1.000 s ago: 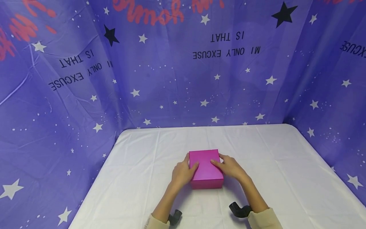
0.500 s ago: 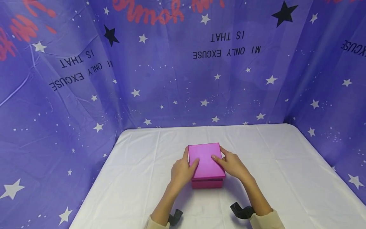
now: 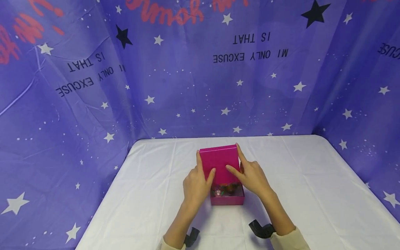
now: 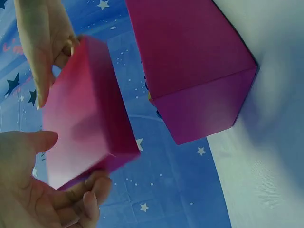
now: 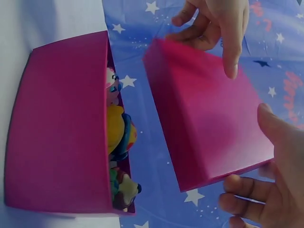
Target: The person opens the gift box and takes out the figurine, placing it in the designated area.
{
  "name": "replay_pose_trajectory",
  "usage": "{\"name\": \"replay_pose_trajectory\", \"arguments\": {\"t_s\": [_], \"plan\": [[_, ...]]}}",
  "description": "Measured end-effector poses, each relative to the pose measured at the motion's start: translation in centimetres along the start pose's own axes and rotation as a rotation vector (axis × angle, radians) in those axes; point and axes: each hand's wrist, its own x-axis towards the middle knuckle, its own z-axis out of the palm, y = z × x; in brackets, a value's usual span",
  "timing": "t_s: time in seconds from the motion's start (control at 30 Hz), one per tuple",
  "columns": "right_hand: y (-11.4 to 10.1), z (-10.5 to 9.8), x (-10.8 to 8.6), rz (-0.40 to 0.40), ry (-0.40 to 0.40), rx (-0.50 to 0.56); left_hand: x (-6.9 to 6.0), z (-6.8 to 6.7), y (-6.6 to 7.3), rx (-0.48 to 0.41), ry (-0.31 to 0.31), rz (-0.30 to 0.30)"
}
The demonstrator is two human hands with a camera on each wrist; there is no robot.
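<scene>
A magenta box (image 3: 227,201) stands uncovered on the white cloth. Its lid (image 3: 218,161) is raised off it and tilted, held between both hands. My left hand (image 3: 196,187) grips the lid's left side, thumb on the top face, fingers along the edge. The right hand (image 3: 253,177) grips the opposite side in the same manner. Small toy figures show inside the box: in the right wrist view, a pink-and-white figure (image 5: 112,86), a yellow one (image 5: 115,128) and a green-and-beige one (image 5: 124,191) stick up past the rim. The lid hides part of the box's interior in the head view.
White cloth (image 3: 150,194) covers the table. Purple star-printed curtains (image 3: 200,86) stand behind it and on both sides. Black curved pieces (image 3: 262,230) sit at both wrists, near the beige sleeves (image 3: 289,239).
The lid was seated on the box, then rose, and is now off it and tilted up, with its far edge farther away. Toy figures have come into sight. Both hands moved with the lid.
</scene>
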Motion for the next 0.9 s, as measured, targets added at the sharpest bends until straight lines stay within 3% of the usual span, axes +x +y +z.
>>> {"name": "replay_pose_trajectory", "arguments": {"t_s": [0.13, 0.3, 0.47, 0.63, 0.77, 0.9], "plan": [[-0.5, -0.2, 0.2, -0.065, 0.083, -0.063, 0.0, 0.1, 0.0, -0.063, 0.051, -0.008], [-1.1, -0.4, 0.4, -0.102, 0.139, -0.043, 0.1, 0.5, 0.3, -0.282, 0.075, -0.054], [-1.6, -0.2, 0.5, -0.095, 0.178, 0.069, 0.0, 1.1, 0.4, -0.517, 0.084, -0.073], [-2.2, 0.3, 0.2, -0.065, 0.256, 0.225, -0.2, 1.6, 0.4, -0.699, 0.103, -0.043], [-2.7, 0.8, -0.1, -0.076, 0.346, 0.333, -0.3, 1.7, 0.6, -0.786, 0.092, -0.008], [-3.3, 1.3, -0.5, -0.117, 0.397, 0.429, -0.2, 0.5, 1.3, -0.81, 0.143, 0.052]]}}
